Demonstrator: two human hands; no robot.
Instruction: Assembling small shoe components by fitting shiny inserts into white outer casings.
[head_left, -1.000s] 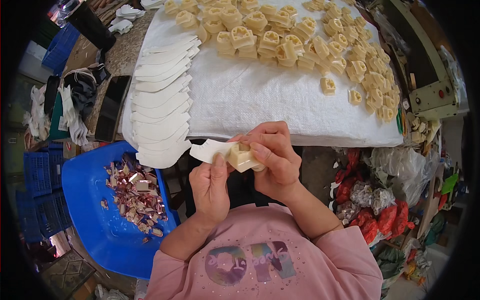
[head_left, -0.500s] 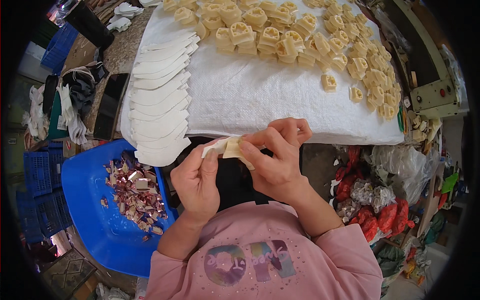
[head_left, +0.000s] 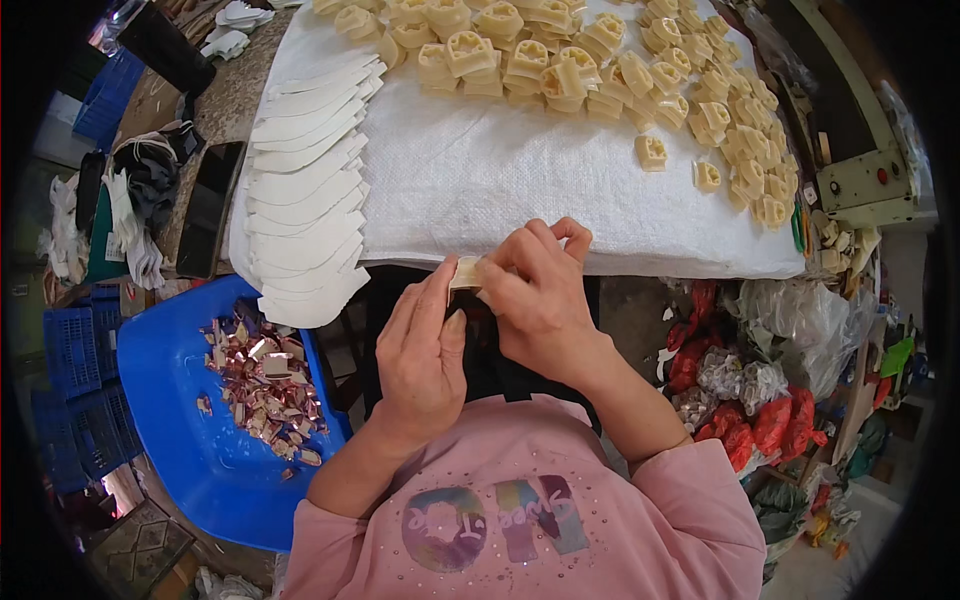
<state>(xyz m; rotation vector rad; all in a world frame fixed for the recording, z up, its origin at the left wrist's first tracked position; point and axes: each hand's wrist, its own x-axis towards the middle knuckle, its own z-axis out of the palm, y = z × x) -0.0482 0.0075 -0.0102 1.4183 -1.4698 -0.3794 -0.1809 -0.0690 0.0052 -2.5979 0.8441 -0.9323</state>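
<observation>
Both hands meet in front of the white-covered table's near edge, around a small cream-coloured piece (head_left: 466, 272). My left hand (head_left: 425, 350) presses its straight fingers along the piece's left end, with the thumb lower down. From the right, my right hand (head_left: 540, 295) pinches the piece between bent fingers, which hide much of it. A row of overlapping white curved strips (head_left: 305, 200) lies on the table's left side. Many cream ring-shaped pieces (head_left: 528, 60) are heaped along the far and right sides, a few lying apart.
A blue plastic tub (head_left: 190, 430) with small shiny pinkish-brown pieces (head_left: 265, 380) stands at the lower left. Beside the strips lies a dark phone (head_left: 212, 205). A black cylinder (head_left: 165, 45) stands farther back. Red and clear plastic bags (head_left: 770, 425) are piled at the right.
The white strip seen between my hands no longer shows as a loose end. My left fingers have straightened against the cream piece and my left hand has shifted right.
</observation>
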